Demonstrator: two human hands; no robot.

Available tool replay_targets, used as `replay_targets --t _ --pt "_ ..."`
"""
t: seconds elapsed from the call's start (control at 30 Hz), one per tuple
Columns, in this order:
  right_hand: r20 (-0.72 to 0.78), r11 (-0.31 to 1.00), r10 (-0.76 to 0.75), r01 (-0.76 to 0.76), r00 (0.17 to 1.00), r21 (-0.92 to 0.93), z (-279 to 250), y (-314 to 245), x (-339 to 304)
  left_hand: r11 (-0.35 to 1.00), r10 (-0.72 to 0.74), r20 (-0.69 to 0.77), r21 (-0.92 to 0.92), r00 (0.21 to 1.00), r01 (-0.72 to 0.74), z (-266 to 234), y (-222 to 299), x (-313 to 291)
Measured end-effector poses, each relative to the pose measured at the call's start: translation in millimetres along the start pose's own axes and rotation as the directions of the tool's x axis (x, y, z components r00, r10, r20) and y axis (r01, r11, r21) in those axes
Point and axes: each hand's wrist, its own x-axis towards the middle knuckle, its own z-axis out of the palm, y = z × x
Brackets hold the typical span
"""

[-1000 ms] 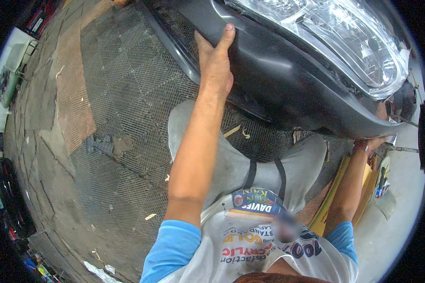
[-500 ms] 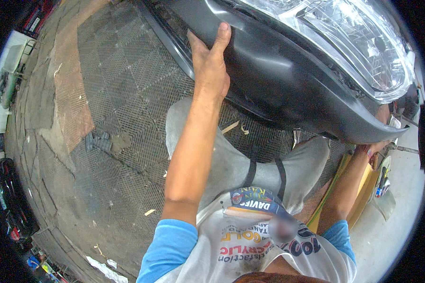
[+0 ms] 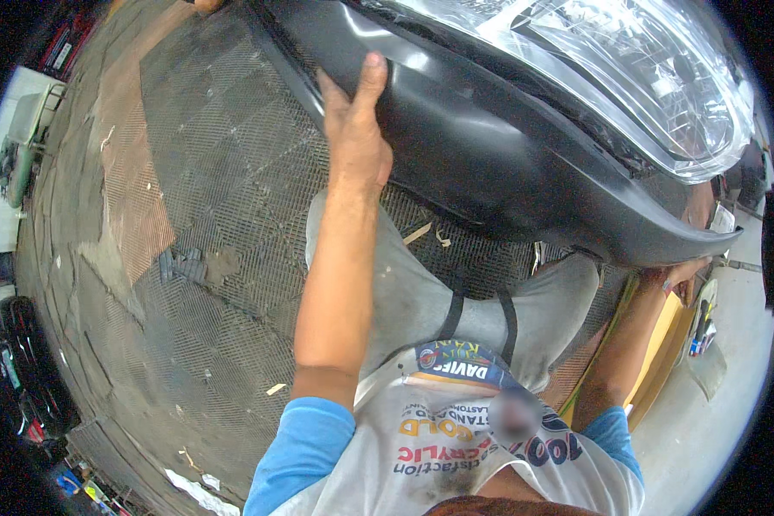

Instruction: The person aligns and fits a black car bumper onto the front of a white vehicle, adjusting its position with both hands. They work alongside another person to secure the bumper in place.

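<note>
Head view: apparently mid-handling, with a large, curved, satin-black plastic bumper cover (image 3: 499, 146) held up before light-grey-trousered knees (image 3: 413, 267), alongside a clear-film-wrapped headlight (image 3: 662, 95). Seemingly off the floor already, not yet let go; cannot tell about any fastening left. Gripping its left part with the left hand (image 3: 357, 142), thumb across the face; touching its tapered end with the right hand (image 3: 684, 271), fingers too hidden to judge. Smooth, with bright highlights and no visible paint colour.

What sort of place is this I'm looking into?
Probably a car repair shop: there's a black bumper held in the left hand, a headlight in clear plastic, and what looks like a dark car at the far left.
</note>
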Motion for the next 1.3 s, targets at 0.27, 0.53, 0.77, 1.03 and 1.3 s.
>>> replay_targets --t 0.27,0.53,0.77,1.03,1.3 --pt "-0.171 0.989 0.138 -0.143 0.976 -0.023 7.4 10.9 22.5 1.000 0.013 -0.006 -0.012 1.000 -0.013 3.1 -7.4 2.0" --pt "-0.177 0.979 0.159 -0.179 0.971 -0.100 36.4 37.4 43.6 0.997 0.062 0.010 -0.038 0.998 -0.062 11.3 -19.5 5.0" --pt "-0.093 0.980 0.113 -0.127 0.989 -0.155 -6.4 44.1 69.3 0.990 -0.064 -0.237 0.105 0.969 0.091 31.7 -35.9 2.9" --pt "-0.392 0.844 0.522 -0.392 0.758 0.365 52.9 4.0 18.7 0.944 -0.077 -0.218 0.299 0.973 0.141 51.6 -0.6 -13.1" --pt "-0.393 0.777 0.627 -0.507 0.672 0.374 62.3 21.7 23.7 0.957 -0.047 -0.201 0.271 0.979 0.102 55.2 -1.2 -13.3"
